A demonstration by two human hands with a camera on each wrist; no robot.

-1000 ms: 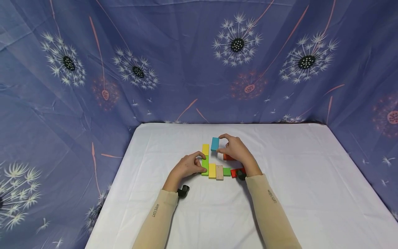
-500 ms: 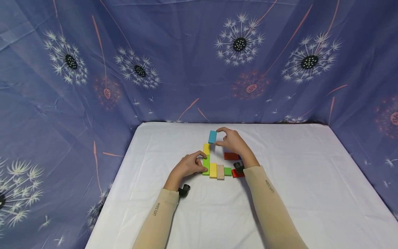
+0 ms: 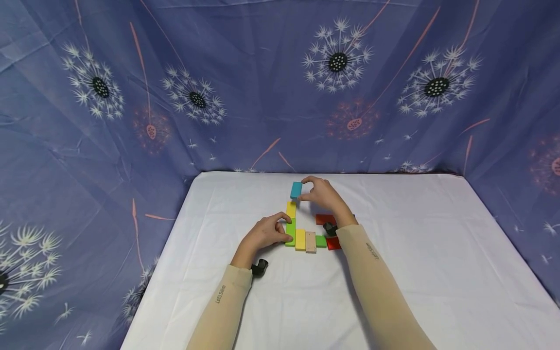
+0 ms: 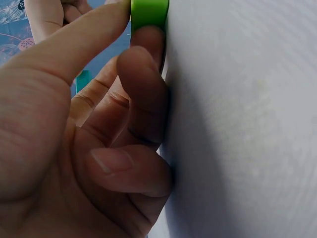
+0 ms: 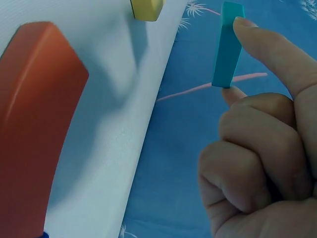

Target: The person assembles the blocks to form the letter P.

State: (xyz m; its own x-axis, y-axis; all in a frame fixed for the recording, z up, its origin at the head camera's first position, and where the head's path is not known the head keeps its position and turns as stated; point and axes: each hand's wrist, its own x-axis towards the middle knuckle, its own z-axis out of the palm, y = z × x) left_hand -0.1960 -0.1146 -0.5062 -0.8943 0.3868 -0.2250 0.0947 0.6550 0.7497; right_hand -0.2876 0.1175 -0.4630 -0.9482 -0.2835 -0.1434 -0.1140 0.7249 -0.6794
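Head view, near to far, 12 o'clock being straight away from the person on the white-covered table (image 3: 288, 301). We logged a near row running toward 3 o'clock: near yellow block (image 3: 300, 240), plain wooden block (image 3: 310, 242), small green block (image 3: 321, 241), then a red block (image 3: 334, 243) partly hidden by the right forearm. The left hand (image 3: 264, 233) sat at 9 o'clock of the light green block (image 3: 290, 236), thumb and index finger bent onto it, slightly parted, holding it; its long axis ran toward 12. The far yellow block (image 3: 291, 209) continued that line, end to end.

Key relation: we found the blue block (image 3: 296, 190) just beyond the far yellow block, near 12 o'clock of it, apart from it and raised off the cloth. Its long axis leaned slightly toward 1. The right hand (image 3: 323, 193) was nearer, with the block at its 9 o'clock. We noted thumb and index finger parted only enough to pinch the block; the right wrist view showed the other fingers folded toward the palm.
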